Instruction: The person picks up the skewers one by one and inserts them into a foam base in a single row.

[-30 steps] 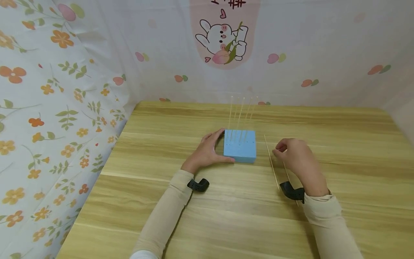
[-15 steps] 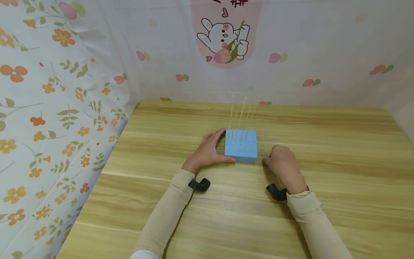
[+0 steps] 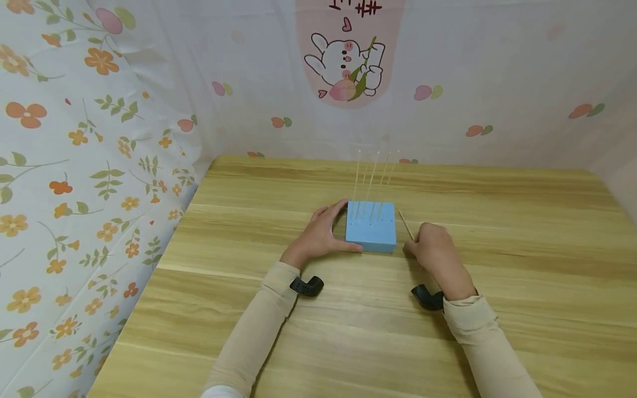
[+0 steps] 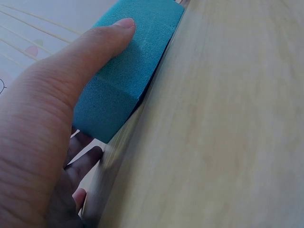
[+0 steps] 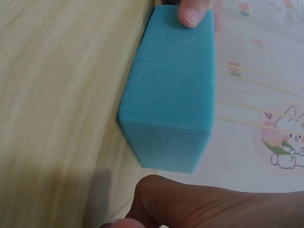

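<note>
A light-blue foam block [image 3: 370, 235] sits on the wooden table, with several thin bamboo skewers [image 3: 372, 179] standing upright in its top toward the back. My left hand [image 3: 318, 235] holds the block from its left; in the left wrist view the thumb [image 4: 107, 40] lies flat on the front face. Just right of the block, my right hand [image 3: 438, 254] is close to the tabletop and pinches another skewer [image 3: 405, 224], whose far end sticks out past the fingers. Most of that skewer is hidden under the hand. In the right wrist view, curled fingers show below the block [image 5: 168, 85].
Small dark holes mark the top of the block in front of the skewers. Wood-grain tabletop [image 3: 348, 342] stretches around both arms. White cloth [image 3: 473, 66] with a rabbit print hangs behind the table, and flowered cloth [image 3: 89, 182] hangs at the left.
My right hand has moved left and taken hold of a skewer that lay on the table, then stayed nearly still. The left hand and block have kept their place.
</note>
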`<move>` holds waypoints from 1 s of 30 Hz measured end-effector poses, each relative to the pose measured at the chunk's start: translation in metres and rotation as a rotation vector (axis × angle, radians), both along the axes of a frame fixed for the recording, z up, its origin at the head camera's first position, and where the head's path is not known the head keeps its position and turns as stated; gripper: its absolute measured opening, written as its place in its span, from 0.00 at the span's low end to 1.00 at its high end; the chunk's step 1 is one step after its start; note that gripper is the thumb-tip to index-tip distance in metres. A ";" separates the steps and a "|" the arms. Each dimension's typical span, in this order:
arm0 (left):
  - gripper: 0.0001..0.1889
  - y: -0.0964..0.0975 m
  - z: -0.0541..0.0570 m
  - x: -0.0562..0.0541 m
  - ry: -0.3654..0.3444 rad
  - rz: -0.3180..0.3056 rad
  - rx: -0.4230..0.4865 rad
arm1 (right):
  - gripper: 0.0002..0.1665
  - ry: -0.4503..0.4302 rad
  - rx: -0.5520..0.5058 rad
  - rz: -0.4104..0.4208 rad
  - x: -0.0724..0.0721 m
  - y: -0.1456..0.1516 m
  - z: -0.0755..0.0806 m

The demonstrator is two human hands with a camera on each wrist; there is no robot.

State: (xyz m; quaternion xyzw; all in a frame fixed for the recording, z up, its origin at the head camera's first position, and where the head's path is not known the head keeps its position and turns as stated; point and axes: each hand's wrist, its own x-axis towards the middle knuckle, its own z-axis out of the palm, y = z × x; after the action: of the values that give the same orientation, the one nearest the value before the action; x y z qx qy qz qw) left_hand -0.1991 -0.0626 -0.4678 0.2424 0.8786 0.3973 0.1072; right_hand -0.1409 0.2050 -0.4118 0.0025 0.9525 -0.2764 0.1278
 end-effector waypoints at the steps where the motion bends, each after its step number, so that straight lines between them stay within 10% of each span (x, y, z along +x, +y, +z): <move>1: 0.65 0.000 0.000 0.000 0.000 -0.001 0.003 | 0.26 0.005 -0.005 0.002 0.000 0.000 0.001; 6: 0.65 0.001 -0.001 0.000 0.006 -0.006 0.010 | 0.12 0.080 -0.039 -0.011 0.005 0.004 0.017; 30: 0.66 -0.002 -0.002 -0.001 0.016 0.002 -0.019 | 0.18 0.606 -0.368 -0.043 0.029 0.018 0.087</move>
State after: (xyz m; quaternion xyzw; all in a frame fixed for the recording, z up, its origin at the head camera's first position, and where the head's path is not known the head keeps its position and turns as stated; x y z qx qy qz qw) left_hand -0.2002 -0.0642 -0.4694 0.2436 0.8834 0.3871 0.1021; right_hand -0.1115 0.2232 -0.3249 -0.0825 0.8812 -0.4340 -0.1682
